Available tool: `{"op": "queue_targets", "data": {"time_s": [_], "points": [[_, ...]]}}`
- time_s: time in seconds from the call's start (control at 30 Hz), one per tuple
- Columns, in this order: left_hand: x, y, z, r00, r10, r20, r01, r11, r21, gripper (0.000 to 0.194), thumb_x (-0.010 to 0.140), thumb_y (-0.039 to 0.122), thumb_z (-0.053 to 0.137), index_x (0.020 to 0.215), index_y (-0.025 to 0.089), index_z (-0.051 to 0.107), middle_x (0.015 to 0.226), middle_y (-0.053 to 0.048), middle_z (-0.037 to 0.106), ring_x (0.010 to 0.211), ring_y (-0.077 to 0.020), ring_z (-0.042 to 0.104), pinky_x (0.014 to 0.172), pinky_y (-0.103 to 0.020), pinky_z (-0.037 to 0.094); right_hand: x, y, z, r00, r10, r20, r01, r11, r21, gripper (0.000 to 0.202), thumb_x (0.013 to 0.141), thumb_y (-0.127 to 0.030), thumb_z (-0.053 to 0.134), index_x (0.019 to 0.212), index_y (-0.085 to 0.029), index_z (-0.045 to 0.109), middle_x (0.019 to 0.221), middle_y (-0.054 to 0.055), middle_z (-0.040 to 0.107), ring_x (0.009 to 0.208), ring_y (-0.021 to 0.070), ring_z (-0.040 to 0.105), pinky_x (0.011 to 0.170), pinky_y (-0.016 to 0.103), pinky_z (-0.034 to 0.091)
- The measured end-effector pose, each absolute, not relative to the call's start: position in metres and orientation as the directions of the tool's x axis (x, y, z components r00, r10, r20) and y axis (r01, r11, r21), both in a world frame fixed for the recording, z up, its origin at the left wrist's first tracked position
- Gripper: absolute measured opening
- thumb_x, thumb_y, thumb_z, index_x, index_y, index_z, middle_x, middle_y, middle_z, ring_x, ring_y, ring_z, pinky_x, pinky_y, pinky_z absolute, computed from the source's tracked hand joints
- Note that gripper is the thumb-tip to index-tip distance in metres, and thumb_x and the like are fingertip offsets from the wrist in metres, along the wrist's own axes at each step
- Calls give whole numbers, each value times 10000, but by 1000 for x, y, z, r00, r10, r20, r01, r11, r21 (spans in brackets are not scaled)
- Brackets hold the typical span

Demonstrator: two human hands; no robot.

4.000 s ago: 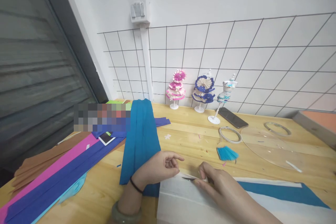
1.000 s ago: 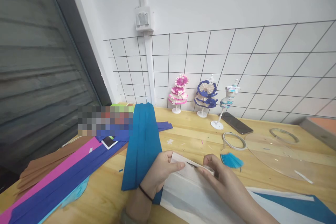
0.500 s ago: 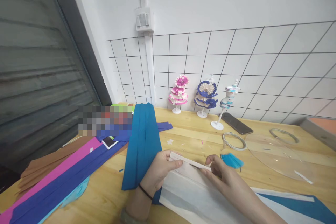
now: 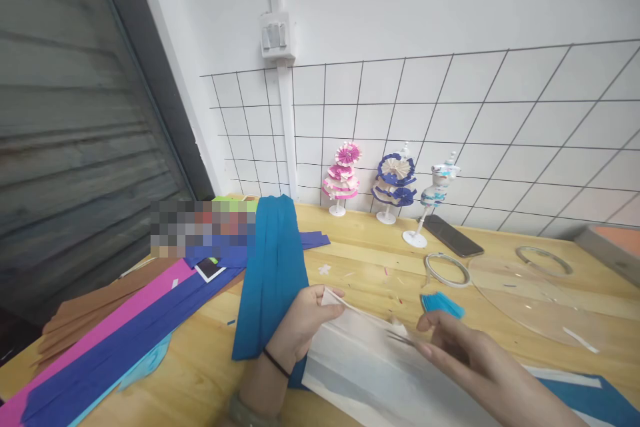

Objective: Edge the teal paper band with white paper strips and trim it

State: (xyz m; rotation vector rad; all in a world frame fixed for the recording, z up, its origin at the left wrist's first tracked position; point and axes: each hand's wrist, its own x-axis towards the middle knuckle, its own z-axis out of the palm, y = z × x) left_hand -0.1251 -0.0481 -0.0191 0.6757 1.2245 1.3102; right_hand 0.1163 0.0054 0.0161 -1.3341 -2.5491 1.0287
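Note:
My left hand (image 4: 313, 320) pinches the upper left corner of a white paper sheet (image 4: 370, 367) between thumb and fingers. The sheet slopes down toward me, with a narrow fold along its top edge. In my right hand (image 4: 465, 353) is a pair of tweezers (image 4: 400, 339), their two thin metal prongs slightly apart over the sheet's upper right part. The rest of the tweezers is hidden by my fingers. Just beyond the right hand lies a small fringed piece of bright blue paper (image 4: 443, 305). A teal pleated strip (image 4: 273, 267) lies behind my left hand.
Three small dress-form stands, one pink (image 4: 341, 177), one navy (image 4: 395, 180) and one mostly bare (image 4: 434, 187), line the wall. A phone (image 4: 453, 235), a wire coil (image 4: 447, 269) and a clear disc (image 4: 535, 300) lie right. Purple strips (image 4: 125, 340) cover the left.
My right hand has moved right and slightly down, away from the sheet's top edge, and the tweezer prongs now show. The left hand keeps its hold in the same place.

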Motion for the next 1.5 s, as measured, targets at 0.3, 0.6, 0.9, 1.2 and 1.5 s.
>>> {"op": "queue_targets", "data": {"time_s": [0.3, 0.6, 0.9, 1.2, 1.5], "points": [[-127, -51, -12, -106, 963, -249, -336, 201, 920, 403, 503, 239, 785, 839, 138, 588, 655, -18, 652, 582, -141, 587, 545, -241, 408, 81, -5, 23, -730, 672, -121, 557, 483, -676, 319, 869, -463, 367, 880, -257, 611, 799, 12, 658, 734, 191, 590, 656, 272, 424], [-125, -52, -10, -164, 956, -245, -297, 189, 936, 314, 574, 385, 741, 701, 125, 619, 623, -32, 645, 581, -141, 571, 572, -251, 404, 77, 0, 18, -692, 720, -44, 594, 534, -602, 297, 869, -440, 375, 957, -288, 614, 935, 26, 676, 830, 220, 607, 689, 299, 429], [-125, -51, -12, -187, 961, -204, -242, 156, 958, 293, 620, 376, 711, 757, 133, 622, 634, -5, 612, 604, -128, 546, 587, -241, 385, 77, -1, 16, -625, 778, -60, 652, 479, -588, 248, 858, -466, 378, 832, -266, 521, 762, 1, 654, 653, 180, 587, 569, 261, 385], [-130, -58, -1, -111, 972, -208, -186, 185, 965, 507, 597, 287, 730, 1065, 175, 569, 529, 87, 476, 452, -58, 412, 456, -188, 289, 69, -1, 20, -636, 769, -69, 628, 463, -625, 270, 870, -453, 347, 790, -246, 501, 663, -13, 593, 595, 153, 543, 527, 240, 353], [-137, -54, -4, -200, 951, -238, -159, 208, 965, 478, 626, 274, 691, 1053, 136, 526, 477, 108, 422, 439, -48, 348, 441, -186, 211, 62, 2, 16, -641, 763, -86, 616, 444, -651, 267, 863, -449, 364, 771, -236, 495, 674, -19, 592, 612, 149, 536, 551, 239, 357]]}}
